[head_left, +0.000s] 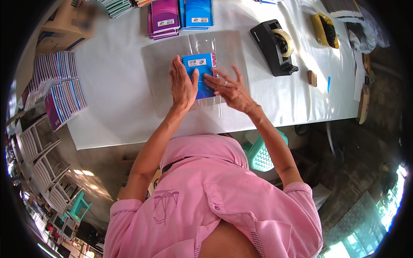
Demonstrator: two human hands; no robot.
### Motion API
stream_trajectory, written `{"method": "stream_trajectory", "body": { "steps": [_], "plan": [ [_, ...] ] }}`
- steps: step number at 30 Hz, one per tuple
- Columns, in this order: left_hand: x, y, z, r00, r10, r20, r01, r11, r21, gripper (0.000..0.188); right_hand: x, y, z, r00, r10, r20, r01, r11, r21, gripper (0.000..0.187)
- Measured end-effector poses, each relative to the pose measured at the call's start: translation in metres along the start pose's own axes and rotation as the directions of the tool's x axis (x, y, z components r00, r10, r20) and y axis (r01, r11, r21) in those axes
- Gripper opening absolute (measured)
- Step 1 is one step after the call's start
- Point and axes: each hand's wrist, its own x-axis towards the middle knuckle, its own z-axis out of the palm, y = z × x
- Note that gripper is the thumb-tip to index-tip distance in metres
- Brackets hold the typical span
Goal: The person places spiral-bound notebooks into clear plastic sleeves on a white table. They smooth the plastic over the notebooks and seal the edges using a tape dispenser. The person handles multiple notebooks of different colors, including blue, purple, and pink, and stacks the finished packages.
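A small blue spiral notebook [202,88] with a white label lies on the table, its spiral toward the left. Beneath it spreads a clear plastic sheet [161,56], with creases and shine along its right part. My left hand [184,86] stands on its edge along the notebook's left side, fingers stretched out and thumb over the cover. On the right side, my right hand [234,92], wearing a ring, has its fingers spread, the fingertips over the cover's right edge. Neither hand grips anything. A strip of pink shows at the notebook's upper right edge.
Purple notebooks [164,15] and blue notebooks [197,13] are stacked at the far side. A black tape dispenser [269,47], a yellow brush [325,30] and a small brown block [312,78] sit rightward. Bundled notebooks [66,103] and a cardboard box [64,26] occupy the left.
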Motion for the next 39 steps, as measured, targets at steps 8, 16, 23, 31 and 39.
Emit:
{"method": "stream_trajectory", "body": {
  "steps": [8, 16, 23, 31, 39],
  "plan": [
    [-0.004, -0.038, -0.024, 0.991, 0.030, -0.133, 0.003, 0.970, 0.245, 0.068, 0.002, -0.008, 0.007, 1.000, 0.000, 0.014, 0.002, 0.989, -0.149, 0.048],
    [-0.032, -0.045, -0.048, 0.996, 0.080, -0.044, -0.046, 0.857, 0.514, 0.050, 0.006, -0.020, 0.000, 0.997, -0.070, -0.021, 0.063, 0.971, -0.229, 0.040],
    [-0.072, -0.004, -0.082, 0.792, -0.568, 0.223, 0.586, 0.608, -0.536, 0.054, 0.015, -0.024, 0.018, 0.995, -0.084, -0.058, 0.086, 0.996, 0.022, 0.023],
    [-0.093, 0.052, -0.064, 0.952, -0.162, 0.261, 0.191, 0.977, -0.091, 0.054, 0.051, -0.058, 0.025, 0.910, 0.408, 0.073, -0.411, 0.862, 0.298, 0.025],
    [-0.005, -0.014, -0.087, 0.956, 0.293, -0.034, -0.284, 0.945, 0.161, 0.047, 0.050, -0.064, 0.034, 0.846, 0.528, 0.070, -0.530, 0.822, 0.208, 0.008]
  ]
}}
